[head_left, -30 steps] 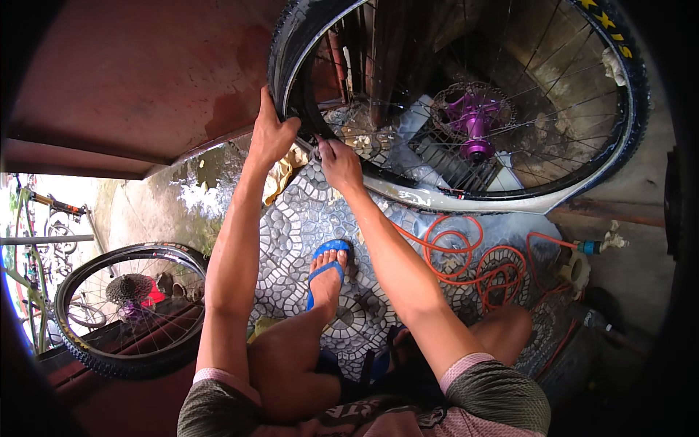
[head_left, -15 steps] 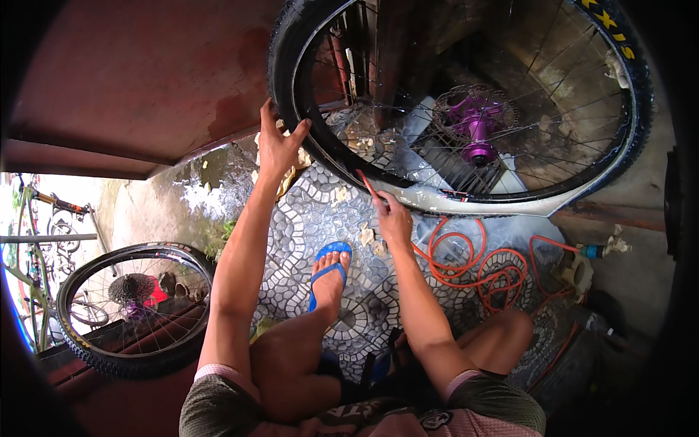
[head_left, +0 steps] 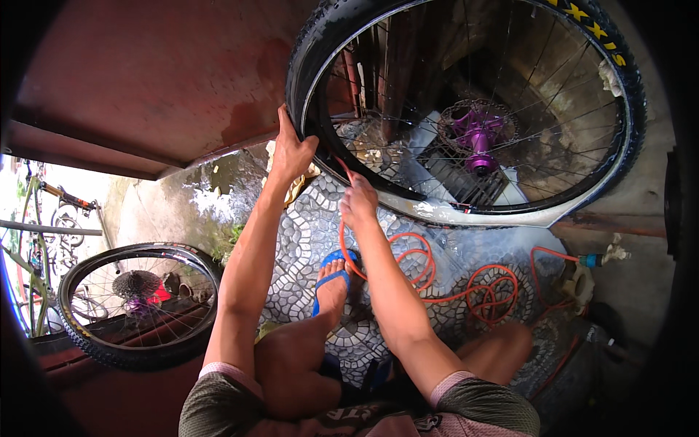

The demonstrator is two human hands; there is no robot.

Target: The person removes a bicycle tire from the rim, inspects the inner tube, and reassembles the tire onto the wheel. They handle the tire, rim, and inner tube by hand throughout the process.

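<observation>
A bicycle wheel stands in front of me, its black tire rising past the top edge of view. Its purple hub carries a disc brake rotor. My left hand grips the tire's left side, thumb towards the rim. In my closed right hand is the end of an orange hose, its tip pointing at the lower left of the tire, close to the left hand. A whitish band runs along the wheel's lower edge. Whether the tip touches the tire I cannot tell.
Hose loops lie on the pebble-patterned floor, leading to a blue-green coupling at right. A second wheel with a cassette is at left. A reddish panel fills the upper left. A floor grate shows behind the spokes.
My right hand has moved left along the rim with the hose end, closer to my left hand. The hose loops have been drawn left. The wheel and left hand have shifted slightly in view.
</observation>
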